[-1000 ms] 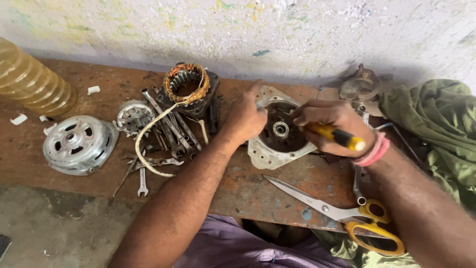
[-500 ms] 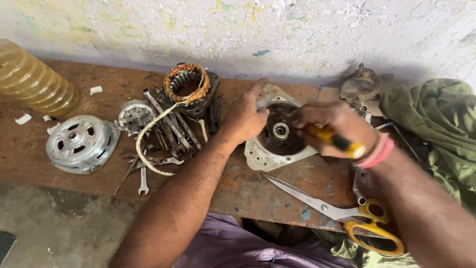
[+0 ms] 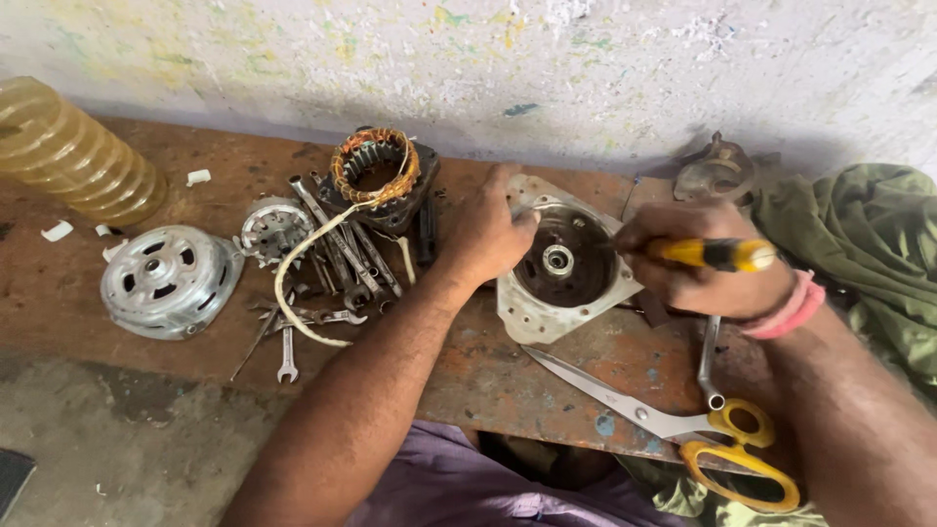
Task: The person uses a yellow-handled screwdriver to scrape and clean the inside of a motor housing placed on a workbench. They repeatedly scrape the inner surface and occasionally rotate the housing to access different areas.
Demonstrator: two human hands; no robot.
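So the left hand [image 3: 488,234] was clamped over the 9 o'clock rim of the motor end housing [image 3: 564,262], fingers curled onto its edge and pressing it down on the wooden tabletop [image 3: 468,376]. The housing sat open side up, roughly in the middle of the tabletop, bearing seat showing in its centre. The right hand [image 3: 698,262] was closed tight around a yellow-handled screwdriver [image 3: 712,254], coming in from 3 o'clock. I couldn't really see the tip, since the hand covered it, but it looked to be working at the housing's 3 o'clock edge.

What could go wrong, I reckon: the housing was only pinned from one side, so a hard push from the screwdriver could skid or tip it toward 9 o'clock, and the blade could jump off and jab the left fingers. The scissors [image 3: 673,425] lay open at 5 o'clock, right under the right forearm, so a slip could drag the arm across them. A wrench [image 3: 710,361] lay just beside them.

Compared with a second earlier, not much had changed: the left hand had kept its grip on the rim, while the screwdriver handle had levelled out a bit and shifted slightly. The stator [image 3: 376,171], spanners [image 3: 337,254] and the round cover [image 3: 168,281] at 9 o'clock hadn't budged.
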